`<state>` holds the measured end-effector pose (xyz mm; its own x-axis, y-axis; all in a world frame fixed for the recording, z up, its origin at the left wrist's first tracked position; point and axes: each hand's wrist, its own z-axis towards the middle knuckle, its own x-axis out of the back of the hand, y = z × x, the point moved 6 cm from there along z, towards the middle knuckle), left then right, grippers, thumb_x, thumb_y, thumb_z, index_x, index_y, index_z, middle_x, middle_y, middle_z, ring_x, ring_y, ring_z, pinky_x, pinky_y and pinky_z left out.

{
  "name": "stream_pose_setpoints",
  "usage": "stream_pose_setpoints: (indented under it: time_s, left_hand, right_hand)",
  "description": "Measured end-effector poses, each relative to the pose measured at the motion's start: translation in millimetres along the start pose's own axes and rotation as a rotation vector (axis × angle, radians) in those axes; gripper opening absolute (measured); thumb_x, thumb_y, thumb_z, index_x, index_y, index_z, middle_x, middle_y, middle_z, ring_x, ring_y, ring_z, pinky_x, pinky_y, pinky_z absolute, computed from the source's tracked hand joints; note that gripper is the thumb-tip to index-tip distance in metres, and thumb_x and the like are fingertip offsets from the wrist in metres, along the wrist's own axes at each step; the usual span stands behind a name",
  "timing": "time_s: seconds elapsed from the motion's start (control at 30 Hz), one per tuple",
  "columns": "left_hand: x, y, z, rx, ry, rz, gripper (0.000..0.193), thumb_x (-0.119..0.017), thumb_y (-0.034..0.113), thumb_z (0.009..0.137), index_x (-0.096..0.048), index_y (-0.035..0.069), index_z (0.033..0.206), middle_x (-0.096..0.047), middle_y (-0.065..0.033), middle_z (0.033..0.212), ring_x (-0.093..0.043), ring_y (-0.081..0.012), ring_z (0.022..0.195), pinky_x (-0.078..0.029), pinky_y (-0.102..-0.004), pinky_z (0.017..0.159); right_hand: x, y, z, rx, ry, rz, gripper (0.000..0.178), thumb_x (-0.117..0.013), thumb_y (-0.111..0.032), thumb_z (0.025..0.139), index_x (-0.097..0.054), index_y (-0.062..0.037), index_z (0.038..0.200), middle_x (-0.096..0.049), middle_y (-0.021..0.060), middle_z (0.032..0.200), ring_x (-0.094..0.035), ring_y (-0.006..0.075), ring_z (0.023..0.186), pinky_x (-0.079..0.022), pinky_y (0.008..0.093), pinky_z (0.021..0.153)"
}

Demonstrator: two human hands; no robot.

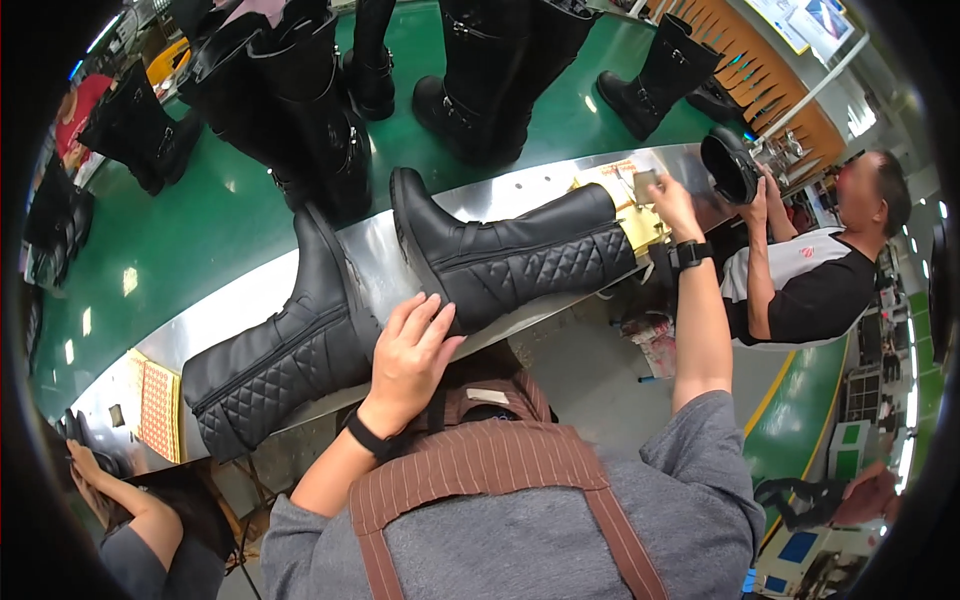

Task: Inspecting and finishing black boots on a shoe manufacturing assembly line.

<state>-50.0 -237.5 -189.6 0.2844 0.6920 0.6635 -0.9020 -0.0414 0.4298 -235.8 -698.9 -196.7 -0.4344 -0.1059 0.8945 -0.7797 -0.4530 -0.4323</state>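
Two tall black boots with quilted shafts lie on their sides on the metal bench top: a left boot (280, 362) and a right boot (520, 250). My left hand (410, 355) hovers between them by the right boot's heel, fingers loosely stretched and apart, holding nothing. Past the right boot's shaft opening, my right hand (676, 208) pinches a small grey-brown square pad (645, 187) over some yellow sheets (643, 226). What the pad is made of is too small to tell.
Several black boots (480, 80) stand upright on the green belt (140, 290) beyond the bench. At the right, a co-worker (805, 275) holds up a black boot (730, 165). A sheet of orange dots (158, 408) lies at the left, near another person's arm (135, 500).
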Motion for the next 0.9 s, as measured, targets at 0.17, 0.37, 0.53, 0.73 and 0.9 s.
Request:
stream_pose_setpoints:
  time_s: [0.17, 0.37, 0.53, 0.73, 0.9]
  left_hand:
    - [33.4, -12.1, -14.4, 0.225, 0.001, -0.332, 0.024, -0.077, 0.003, 0.074, -0.070, 0.002, 0.097, -0.068, -0.0096, 0.096, -0.065, -0.0239, 0.088, -0.052, -0.0315, 0.077]
    - [72.4, -55.6, -97.2, 1.153, -0.206, -1.128, 0.027, -0.055, 0.017, 0.098, -0.066, -0.006, 0.106, -0.069, -0.0131, 0.088, -0.068, -0.0181, 0.081, -0.057, -0.0264, 0.071]
    - [74.4, -71.8, -153.5, 1.585, -0.019, -1.315, 0.054, -0.048, 0.043, 0.100, -0.054, -0.007, 0.121, -0.068, -0.0194, 0.097, -0.070, -0.0268, 0.084, -0.059, -0.0346, 0.076]
    - [57.2, -86.5, -162.1, 1.513, 0.315, -1.382, 0.065, -0.053, 0.054, 0.094, -0.056, -0.008, 0.115, -0.065, -0.0246, 0.100, -0.068, -0.0291, 0.088, -0.059, -0.0379, 0.079]
    - [84.6, -83.0, -129.6, 1.227, 0.377, -0.845, 0.056, -0.052, 0.046, 0.098, -0.061, -0.009, 0.104, -0.066, -0.0214, 0.094, -0.069, -0.0260, 0.070, -0.060, -0.0365, 0.068]
  right_hand:
    - [-30.3, 16.3, -0.3, 0.107, -0.005, 0.023, 0.041, -0.070, -0.023, 0.083, -0.063, -0.0053, 0.120, -0.069, 0.0182, 0.096, -0.067, 0.0289, 0.088, -0.050, 0.0388, 0.080]
    - [-14.6, -54.0, -127.8, 0.051, -0.555, 0.597, 0.042, -0.054, -0.036, 0.097, -0.069, 0.0008, 0.082, -0.068, 0.0068, 0.072, -0.054, 0.0055, 0.049, -0.040, 0.0200, 0.048]
    - [-91.2, -98.6, -240.9, -0.219, -1.052, 1.080, 0.041, -0.050, -0.034, 0.101, -0.058, 0.0026, 0.118, -0.069, 0.0130, 0.084, -0.057, 0.0094, 0.054, -0.046, 0.0219, 0.054]
    - [-144.8, -128.4, -241.3, -0.419, -0.841, 1.427, 0.034, -0.057, -0.035, 0.098, -0.062, -0.0012, 0.098, -0.066, 0.0120, 0.079, -0.054, 0.0104, 0.052, -0.043, 0.0238, 0.051]
    - [-94.8, -176.3, -235.1, -0.014, -0.242, 1.266, 0.023, -0.062, -0.022, 0.094, -0.067, 0.0014, 0.095, -0.067, 0.0063, 0.083, -0.059, 0.0120, 0.060, -0.048, 0.0245, 0.057]
